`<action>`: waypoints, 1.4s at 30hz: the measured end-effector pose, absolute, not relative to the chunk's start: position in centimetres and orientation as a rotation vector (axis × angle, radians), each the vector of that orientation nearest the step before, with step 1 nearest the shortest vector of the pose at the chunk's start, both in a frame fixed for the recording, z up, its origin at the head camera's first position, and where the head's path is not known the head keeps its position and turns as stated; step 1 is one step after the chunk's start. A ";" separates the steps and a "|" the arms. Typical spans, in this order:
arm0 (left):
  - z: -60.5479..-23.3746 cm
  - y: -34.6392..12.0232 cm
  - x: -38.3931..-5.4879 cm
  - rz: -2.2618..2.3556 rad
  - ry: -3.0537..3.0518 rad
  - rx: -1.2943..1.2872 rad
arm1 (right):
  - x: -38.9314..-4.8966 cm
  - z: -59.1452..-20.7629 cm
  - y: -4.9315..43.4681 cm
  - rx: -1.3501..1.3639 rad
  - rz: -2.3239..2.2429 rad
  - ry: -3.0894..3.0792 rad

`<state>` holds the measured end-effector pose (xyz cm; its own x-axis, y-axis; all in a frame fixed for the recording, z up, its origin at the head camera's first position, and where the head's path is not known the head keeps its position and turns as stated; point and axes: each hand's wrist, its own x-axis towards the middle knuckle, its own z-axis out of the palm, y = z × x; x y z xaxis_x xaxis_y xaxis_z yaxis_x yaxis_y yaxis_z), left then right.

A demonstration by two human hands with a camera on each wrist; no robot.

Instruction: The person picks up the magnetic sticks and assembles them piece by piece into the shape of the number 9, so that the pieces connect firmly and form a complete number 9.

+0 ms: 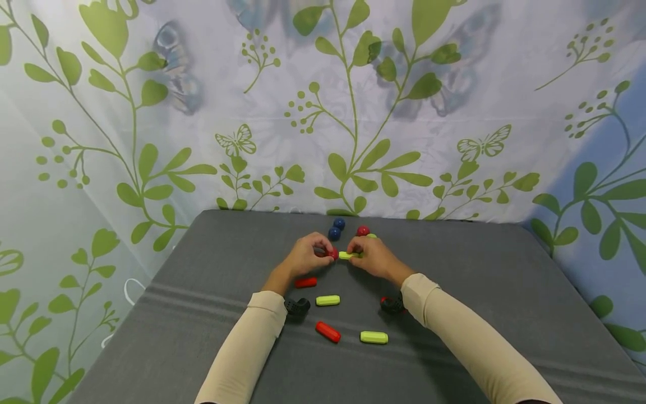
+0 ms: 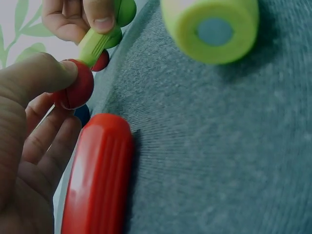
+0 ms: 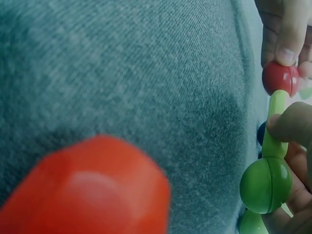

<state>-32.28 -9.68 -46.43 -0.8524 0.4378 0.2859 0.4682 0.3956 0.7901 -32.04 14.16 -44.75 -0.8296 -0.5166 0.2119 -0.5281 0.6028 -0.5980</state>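
My left hand [image 1: 309, 253] pinches a glossy red ball [image 2: 80, 87] between thumb and fingers. A yellow-green ridged rod [image 3: 277, 105] is pinched in my right hand [image 1: 374, 257]. One end of that rod meets the red ball; at its other end sits a green ball [image 3: 265, 185], close to the right fingers. Both hands are held near each other over the far half of the table. In the left wrist view, a red rod [image 2: 100, 170] lies below the left hand.
Beyond the hands are two blue balls [image 1: 336, 227], another red ball [image 1: 363, 230] and a partly hidden green ball [image 1: 372, 236]. Nearer lie yellow-green rods [image 1: 374, 337] and a slanted red rod [image 1: 328, 331] on the grey table [image 1: 202, 336]. A patterned curtain [image 1: 282, 140] hangs behind.
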 end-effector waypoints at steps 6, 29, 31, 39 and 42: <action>-46.7 -9.5 -32.3 -1.507 -2.602 -0.842 | -32.0 -44.8 14.1 0.903 1.054 -2.823; -45.3 -12.3 -31.0 -1.538 -2.538 -0.745 | -32.4 -45.4 14.2 0.901 1.041 -2.861; -45.3 -12.7 -30.5 -1.552 -2.535 -0.739 | -32.3 -45.4 14.2 0.901 1.047 -2.869; -45.1 -14.4 -28.2 -1.608 -2.559 -0.679 | -32.2 -45.1 14.2 0.931 1.012 -2.868; -45.1 -14.8 -27.8 -1.626 -2.568 -0.642 | -32.2 -44.9 14.1 0.929 1.008 -2.869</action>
<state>-27.82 -14.78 -45.14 -0.9141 0.3229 0.2454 0.3599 0.3670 0.8578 -32.23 14.05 -44.89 -0.8285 -0.5394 0.1503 -0.5149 0.6283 -0.5831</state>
